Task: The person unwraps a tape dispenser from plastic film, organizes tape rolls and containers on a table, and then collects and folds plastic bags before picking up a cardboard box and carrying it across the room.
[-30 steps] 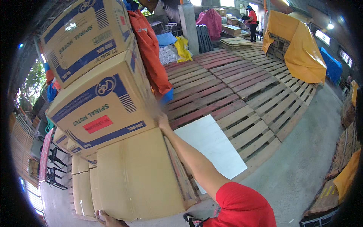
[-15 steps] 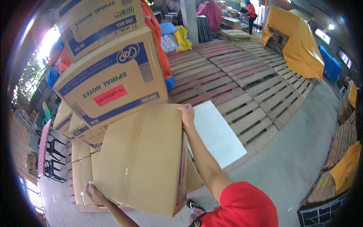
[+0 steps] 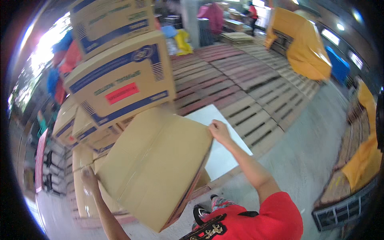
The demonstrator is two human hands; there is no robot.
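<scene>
While both hands, left (image 3: 89, 179) and right (image 3: 219, 131), grip opposite corners of a tilted plain carton (image 3: 154, 168), I see wooden pallets (image 3: 240, 80) covering the concrete floor (image 3: 316, 152) of a warehouse.

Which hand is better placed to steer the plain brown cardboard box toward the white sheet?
Right, probably. The right hand has its grip on the plain brown cardboard box at the corner beside the white sheet; the left hand holds the far edge.

Stacked printed cartons (image 3: 120, 84), wooden pallets (image 3: 248, 80), white sheet (image 3: 224, 156), yellow tarp (image 3: 304, 48).
</scene>
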